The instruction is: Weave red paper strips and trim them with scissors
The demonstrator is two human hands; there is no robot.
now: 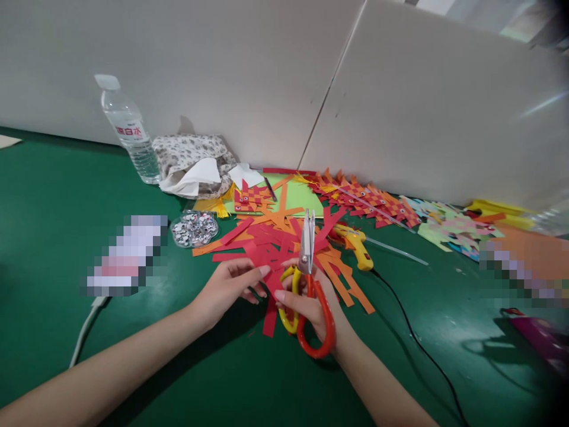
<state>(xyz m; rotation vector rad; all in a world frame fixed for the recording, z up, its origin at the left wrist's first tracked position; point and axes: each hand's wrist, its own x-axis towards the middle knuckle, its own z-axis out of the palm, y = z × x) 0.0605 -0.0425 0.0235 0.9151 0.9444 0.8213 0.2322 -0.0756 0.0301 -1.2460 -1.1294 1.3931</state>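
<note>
My right hand (317,299) is closed around scissors (306,256) with one yellow and one red handle loop. Their blades point away from me, nearly together. A red paper strip (273,280) lies under my right thumb too. From the left, my left hand (235,283) reaches to the same red paper, its thumb tip over the edge and its other fingers curled; part of the grip is hidden. Behind both hands spreads a loose pile of red and orange paper strips (284,234). A yellow glue gun (359,246) rests right of the pile, its black cord trailing toward me.
Left of the pile is a clear box of googly eyes (194,228). Farther back stand a water bottle (128,130) and a tissue pouch (195,160). Woven paper fish (368,201) line the wall (213,65). A blurred phone (127,255) lies left, its cable attached.
</note>
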